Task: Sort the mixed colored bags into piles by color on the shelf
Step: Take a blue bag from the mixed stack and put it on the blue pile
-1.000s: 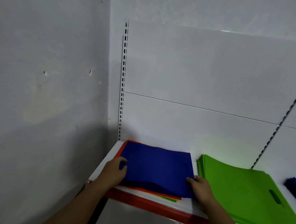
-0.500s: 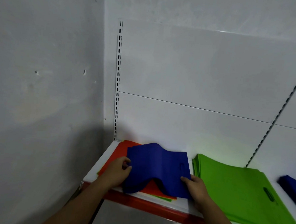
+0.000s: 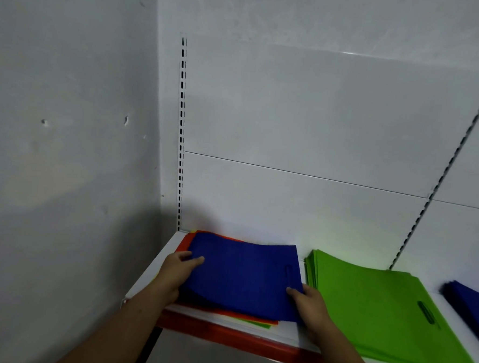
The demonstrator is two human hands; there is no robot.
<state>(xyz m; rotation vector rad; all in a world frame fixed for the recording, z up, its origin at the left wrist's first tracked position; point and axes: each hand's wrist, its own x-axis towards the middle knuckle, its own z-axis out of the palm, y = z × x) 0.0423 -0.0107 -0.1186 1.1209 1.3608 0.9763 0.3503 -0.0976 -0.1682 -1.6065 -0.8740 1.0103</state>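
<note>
A deep blue bag (image 3: 243, 277) of flat, matt fabric is seen on top of a mixed pile at the left end of the shelf (image 3: 237, 337). A slot handle is cut near its right edge, and its back edge is bowed slightly upward. Darker layers show under its front left corner, but it cannot be told whether these are more blue bags. Beneath it, the edge of an orange bag (image 3: 252, 319) and a sliver of a green bag (image 3: 260, 325) stick out at the front. The bag's left edge is gripped by the left hand (image 3: 181, 267), with the thumb laid on top and the fingers curled under. Its right front corner is pinched by the right hand (image 3: 309, 303), thumb on top. The mixed pile is hemmed in on the left by the side wall (image 3: 67, 142), with only a narrow white strip of shelf between them, and at the back by the white panel (image 3: 307, 115) beside a slotted upright (image 3: 181, 135). Just to the right, across a thin gap, a green pile (image 3: 379, 310) is stacked, its front edge reaching the red lip of the shelf. Farther right, past a wider band of white shelf, a blue pile (image 3: 472, 305) is cut off by the frame edge. Above the piles the shelf bay is open.
</note>
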